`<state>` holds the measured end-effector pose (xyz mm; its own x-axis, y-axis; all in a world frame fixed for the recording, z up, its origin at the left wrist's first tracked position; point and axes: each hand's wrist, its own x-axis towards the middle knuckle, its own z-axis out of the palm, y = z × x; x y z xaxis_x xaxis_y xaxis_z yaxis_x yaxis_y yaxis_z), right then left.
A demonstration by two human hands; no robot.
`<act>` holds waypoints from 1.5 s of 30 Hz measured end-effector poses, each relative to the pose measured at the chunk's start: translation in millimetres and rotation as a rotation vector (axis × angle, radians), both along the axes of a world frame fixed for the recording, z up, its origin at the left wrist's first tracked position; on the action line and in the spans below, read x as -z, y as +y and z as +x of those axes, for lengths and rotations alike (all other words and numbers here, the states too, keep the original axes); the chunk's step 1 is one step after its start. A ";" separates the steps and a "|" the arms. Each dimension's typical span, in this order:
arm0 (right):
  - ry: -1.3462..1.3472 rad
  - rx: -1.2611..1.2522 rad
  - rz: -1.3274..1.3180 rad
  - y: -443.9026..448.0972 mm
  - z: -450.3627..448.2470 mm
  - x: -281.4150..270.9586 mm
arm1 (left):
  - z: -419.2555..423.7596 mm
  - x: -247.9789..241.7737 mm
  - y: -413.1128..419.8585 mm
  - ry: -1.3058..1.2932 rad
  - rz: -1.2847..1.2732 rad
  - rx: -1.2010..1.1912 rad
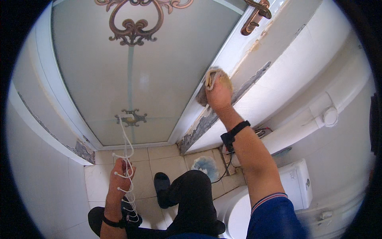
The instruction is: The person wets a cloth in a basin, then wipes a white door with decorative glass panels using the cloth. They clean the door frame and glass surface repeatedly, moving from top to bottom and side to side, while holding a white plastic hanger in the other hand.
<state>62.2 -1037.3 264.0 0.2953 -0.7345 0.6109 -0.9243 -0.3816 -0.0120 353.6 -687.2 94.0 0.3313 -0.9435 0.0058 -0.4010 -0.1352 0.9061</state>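
Note:
My left hand (120,179) is closed around a white wire rack with several ball-tipped hooks (126,157). The rack hangs lengthwise, its upper end in front of the frosted glass door (95,80), its lower hooks over my lap. My right hand (220,95) grips a folded brown-grey cloth (202,96) and presses it to the white frame (191,109) on the door's right side. Part of the cloth is hidden behind my fingers.
A bronze-coloured door handle (256,18) is at the upper right. Crumbling grey plaster (200,128) lines the wall edge beside the frame. A white toilet (237,213), a white pipe (304,131) and a black cable (226,174) are to my right. Beige tiles (167,158) cover the floor.

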 end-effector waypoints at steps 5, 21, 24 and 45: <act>-0.041 -0.072 0.019 -0.3 -3.2 68.0 | -4.3 8.3 -7.3 -0.022 -0.033 0.016; -0.150 0.047 0.197 18.2 -59.1 25.0 | -15.1 22.6 -16.9 0.033 -0.100 0.063; -0.222 -0.031 -0.030 29.6 -59.7 -24.9 | -13.0 18.1 -12.5 0.007 -0.060 0.056; -0.033 0.283 0.335 0.2 2.7 50.3 | -10.9 3.0 -5.6 0.077 -0.001 0.018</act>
<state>64.9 -1037.2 213.7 0.0378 -0.9430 0.3306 -0.9889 -0.0830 -0.1236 342.7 -692.8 91.0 0.3141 -0.9492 -0.0185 -0.3323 -0.1282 0.9344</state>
